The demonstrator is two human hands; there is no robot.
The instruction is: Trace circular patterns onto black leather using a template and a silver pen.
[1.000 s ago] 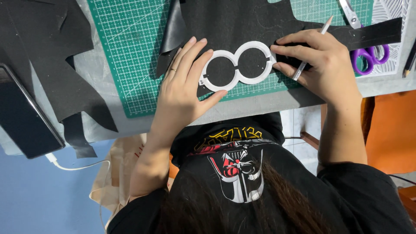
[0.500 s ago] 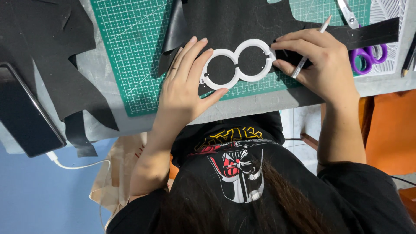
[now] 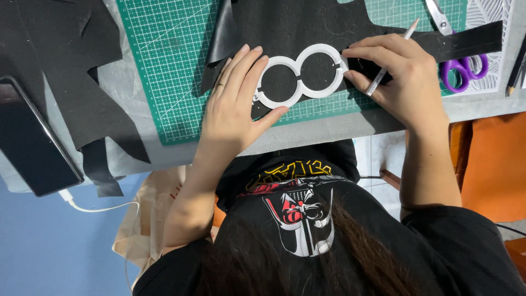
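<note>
pressing flat on the left loop of a white double-ring template [image 3: 300, 75], left hand [image 3: 235, 104] open, grasping nothing, fingers spread over black sheet [image 3: 307, 24] on a green cutting mat [image 3: 164, 66]. pinching a white pencil [image 3: 392, 60] in a clenched right hand [image 3: 402, 82], tip angled up and away, fingertips touching the template's right rim. lying across the mat's near edge on the bench [image 3: 329, 129], template slightly tilted, right loop higher.

compared with a second ago: creeping a little leftward, right-hand fingers now closing tighter against the right ring; template and left hand barely shifted. judging from that, tracing around the outer right loop apparently continuing, outline not visible on the dark sheet, so progress hard to tell.

resting nearby: purple-handled scissors [image 3: 457, 66] just beyond the right hand, black scraps [image 3: 66, 66] well to the side, a dark phone [image 3: 33, 142] with white cable [image 3: 93, 207] at the bench edge.
</note>
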